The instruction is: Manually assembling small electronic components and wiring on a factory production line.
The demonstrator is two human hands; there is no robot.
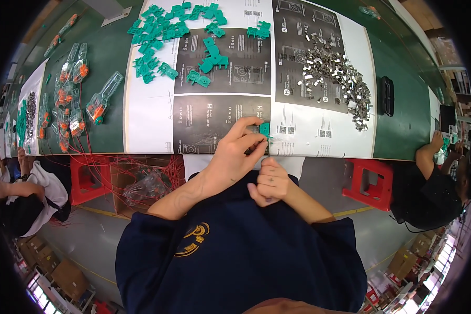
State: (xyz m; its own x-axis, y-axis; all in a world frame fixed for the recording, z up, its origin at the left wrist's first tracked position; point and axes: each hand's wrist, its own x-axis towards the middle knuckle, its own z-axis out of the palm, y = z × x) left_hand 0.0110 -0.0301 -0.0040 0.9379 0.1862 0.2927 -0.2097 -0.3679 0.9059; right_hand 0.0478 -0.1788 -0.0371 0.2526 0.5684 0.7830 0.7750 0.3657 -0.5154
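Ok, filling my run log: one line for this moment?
left hand: holding green part | right hand: curled, contents unclear | metal pieces: loose pile

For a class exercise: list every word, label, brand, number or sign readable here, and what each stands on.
Printed sheet: white lettering and symbols on dark panels; larger words are legible but not copied here; fine print too small.
Square codes on its white part: patterns, not words.
Navy shirt: gold emblem, any lettering unclear.
Right hand: dark marks, too small to read.
Green part at the left hand: no text visible.

Head-worn fisheye, looking down close
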